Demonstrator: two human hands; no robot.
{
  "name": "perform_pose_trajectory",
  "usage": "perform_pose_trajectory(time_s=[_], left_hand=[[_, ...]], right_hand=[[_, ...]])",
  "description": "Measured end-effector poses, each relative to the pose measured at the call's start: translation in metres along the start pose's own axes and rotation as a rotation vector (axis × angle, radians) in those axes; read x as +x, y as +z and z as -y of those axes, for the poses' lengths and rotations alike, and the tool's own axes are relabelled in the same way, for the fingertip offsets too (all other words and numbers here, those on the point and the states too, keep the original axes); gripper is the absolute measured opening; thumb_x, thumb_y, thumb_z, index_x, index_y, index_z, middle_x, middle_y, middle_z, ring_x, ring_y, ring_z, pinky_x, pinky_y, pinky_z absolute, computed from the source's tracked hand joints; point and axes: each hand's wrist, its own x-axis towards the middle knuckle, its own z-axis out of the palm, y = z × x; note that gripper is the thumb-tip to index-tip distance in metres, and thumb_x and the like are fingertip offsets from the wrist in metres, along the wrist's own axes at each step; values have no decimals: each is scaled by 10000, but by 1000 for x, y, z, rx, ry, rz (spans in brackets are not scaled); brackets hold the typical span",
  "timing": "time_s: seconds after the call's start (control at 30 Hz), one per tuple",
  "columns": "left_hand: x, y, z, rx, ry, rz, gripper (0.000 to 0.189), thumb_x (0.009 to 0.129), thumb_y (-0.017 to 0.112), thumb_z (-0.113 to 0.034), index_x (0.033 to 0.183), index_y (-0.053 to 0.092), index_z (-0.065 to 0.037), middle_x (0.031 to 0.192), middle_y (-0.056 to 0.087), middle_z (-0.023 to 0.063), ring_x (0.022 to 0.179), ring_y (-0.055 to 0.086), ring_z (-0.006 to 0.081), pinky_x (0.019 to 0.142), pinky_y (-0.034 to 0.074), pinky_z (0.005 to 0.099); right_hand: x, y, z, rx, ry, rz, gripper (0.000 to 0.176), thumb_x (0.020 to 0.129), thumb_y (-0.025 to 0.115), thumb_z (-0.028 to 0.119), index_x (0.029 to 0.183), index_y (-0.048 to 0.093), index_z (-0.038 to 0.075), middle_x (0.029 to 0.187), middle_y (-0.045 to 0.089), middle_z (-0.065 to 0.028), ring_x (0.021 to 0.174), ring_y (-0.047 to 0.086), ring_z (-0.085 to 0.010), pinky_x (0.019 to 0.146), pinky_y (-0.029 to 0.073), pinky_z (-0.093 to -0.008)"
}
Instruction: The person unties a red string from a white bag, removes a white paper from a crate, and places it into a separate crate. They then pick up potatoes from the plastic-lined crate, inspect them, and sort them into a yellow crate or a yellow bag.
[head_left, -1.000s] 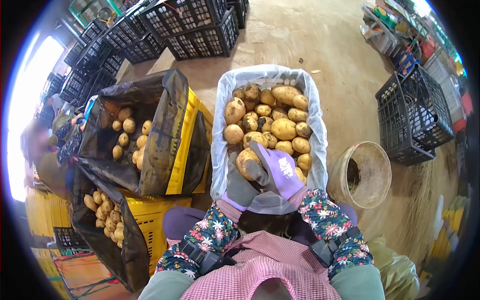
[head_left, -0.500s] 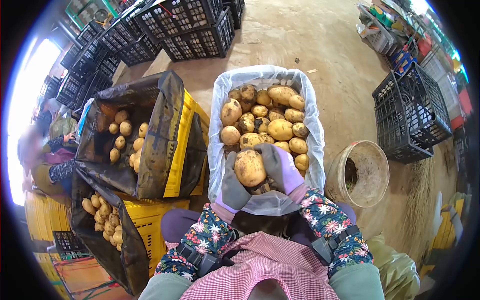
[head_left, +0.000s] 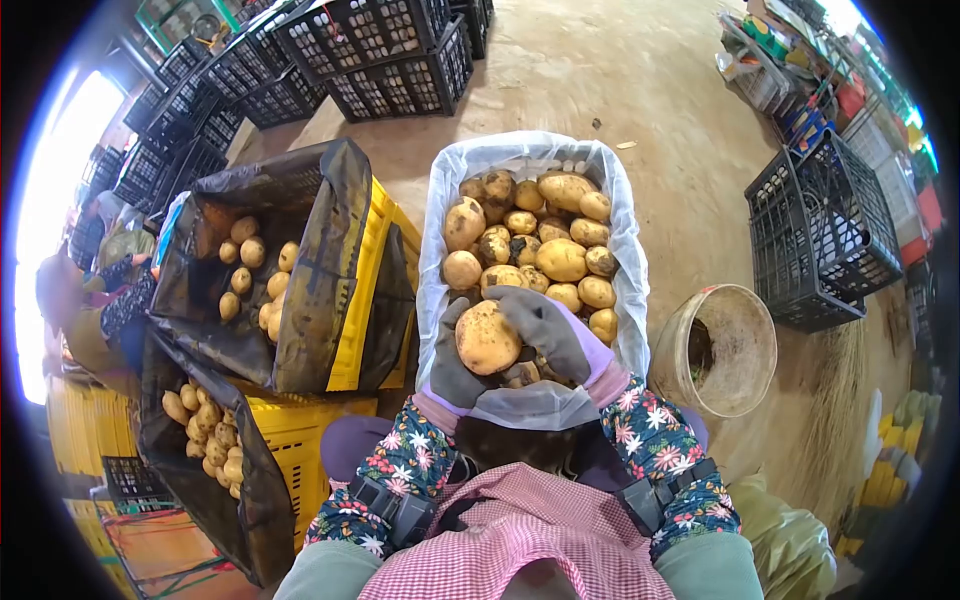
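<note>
A large, dirt-speckled potato (head_left: pixel 487 338) is between my two gloved hands, over the near end of a crate (head_left: pixel 632 265) lined with white film. My left hand (head_left: pixel 452 365), in a grey and purple glove, curls round its left side and underside. The fingers of my right hand (head_left: pixel 548 335) press against its upper right side. More potatoes (head_left: pixel 561 259) fill the crate beyond my hands, some smeared with dark soil. Part of the potatoes under my hands is hidden.
To the left stand yellow crates (head_left: pixel 352 300) with dark liners, holding potatoes. A whitish bucket (head_left: pixel 750 375) is at the right, near black crates (head_left: pixel 825 230). Stacked black crates (head_left: pixel 400 80) stand at the back. Another person (head_left: pixel 100 310) is at far left.
The held potato has shifted slightly left and appears turned. My left hand has moved left with it, and my right fingers have come lower and closer along its right side.
</note>
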Motion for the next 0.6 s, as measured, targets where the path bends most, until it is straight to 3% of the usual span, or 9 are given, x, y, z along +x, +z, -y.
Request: perform_pose_trajectory(time_s=[0.07,0.13,0.27,0.3,0.4,0.43,0.47,0.5,0.6], left_hand=[[6,-19,-3,-62,-77,-27,602,917,385,-569,1233,503,-70,1076,612,183,838,651,354,583,583,374],[3,-29,0,-14,-155,197,589,929,349,-555,1241,495,-77,1075,613,168,825,651,334,572,574,353],[-6,-21,14,370,211,106,378,876,597,-178,1218,496,-53,1033,628,160,864,650,296,639,578,379],[-8,-20,12,368,221,112,378,876,597,-178,1218,496,-53,1033,628,160,864,650,296,639,578,379],[-15,-19,3,1300,616,-50,668,617,829,-130,1193,515,-8,1126,615,135,977,636,246,873,507,342],[-14,-25,3,1498,744,-130,644,642,808,-112,1203,507,-13,1146,611,119,1018,619,249,883,504,356],[-12,-25,1,1483,724,37,594,730,764,-240,1220,501,-30,1150,612,108,1041,611,274,893,508,384],[-16,-13,6,817,503,4,551,728,765,-226,1189,527,-40,1131,619,115,1007,628,260,868,526,390],[-5,-28,-11,-66,138,-123,486,832,648,-381,1176,540,-56,1122,609,155,944,648,276,812,565,394]], right_hand=[[-2,4,-3,111,54,-10,394,953,539,315,1103,622,-40,995,657,-52,921,602,-112,853,478,-259],[4,-2,-20,242,169,-17,392,942,559,315,1092,628,-41,960,659,-50,887,609,-105,812,493,-247],[7,3,-20,285,297,-110,362,939,564,293,1078,633,-34,965,659,-46,891,606,-102,811,492,-246],[8,4,-11,83,257,-105,393,940,556,310,1139,598,-27,1050,634,-73,968,584,-139,869,474,-286],[-3,13,7,-695,-413,21,511,871,614,320,1268,508,17,1192,575,-195,1093,566,-333,935,443,-387],[-4,17,1,-703,-401,-5,509,861,619,317,1269,512,32,1200,568,-200,1108,550,-357,942,439,-395],[-6,20,-6,-716,-378,-48,508,852,624,314,1271,515,47,1209,562,-204,1122,534,-380,949,436,-404],[-5,18,-6,-696,-291,-33,493,861,624,337,1261,532,64,1195,579,-188,1119,538,-376,943,442,-406],[-1,15,-18,-328,-189,-63,340,941,566,228,1227,569,45,1127,646,-115,1022,608,-180,903,469,-311]])
